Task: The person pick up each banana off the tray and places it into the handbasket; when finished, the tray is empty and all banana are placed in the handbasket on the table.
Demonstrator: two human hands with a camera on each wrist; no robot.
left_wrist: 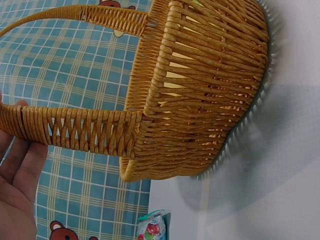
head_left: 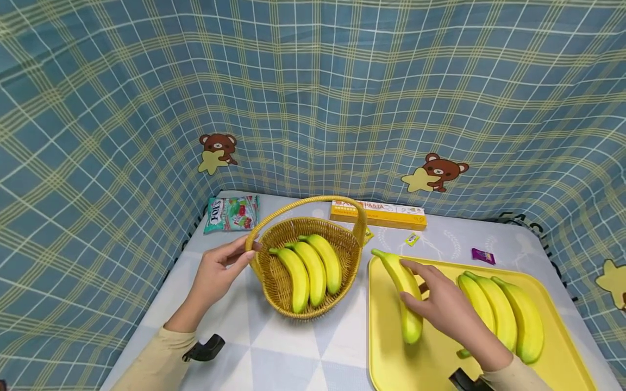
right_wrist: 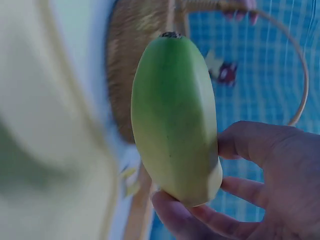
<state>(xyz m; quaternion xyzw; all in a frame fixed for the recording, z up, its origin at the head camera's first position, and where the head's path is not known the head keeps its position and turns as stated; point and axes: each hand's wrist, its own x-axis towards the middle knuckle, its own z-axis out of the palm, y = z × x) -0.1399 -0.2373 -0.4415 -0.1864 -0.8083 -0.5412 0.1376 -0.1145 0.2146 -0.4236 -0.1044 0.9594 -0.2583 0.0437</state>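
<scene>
A woven basket [head_left: 342, 244] with a tall hoop handle stands on the table, and three yellow bananas [head_left: 314, 271] lie side by side inside it. At the left side of that handle [left_wrist: 75, 127], my left hand [head_left: 215, 277] holds it between thumb and fingers. My right hand [head_left: 442, 301] grips another banana [right_wrist: 172, 120] by its middle, thumb on one side and fingers on the other. This banana is raised over the left part of a yellow tray [head_left: 391, 364]. Several more bananas [head_left: 504, 309] lie on the tray's right side, partly covered by my right wrist.
A green candy bag [head_left: 232, 213] lies behind the basket to the left. Behind it to the right is a yellow pasta box [head_left: 379, 216]. Small wrapped sweets [head_left: 412, 239] and a purple packet [head_left: 483, 256] lie beyond the tray. Checked cloth [head_left: 313, 108] hangs around the table.
</scene>
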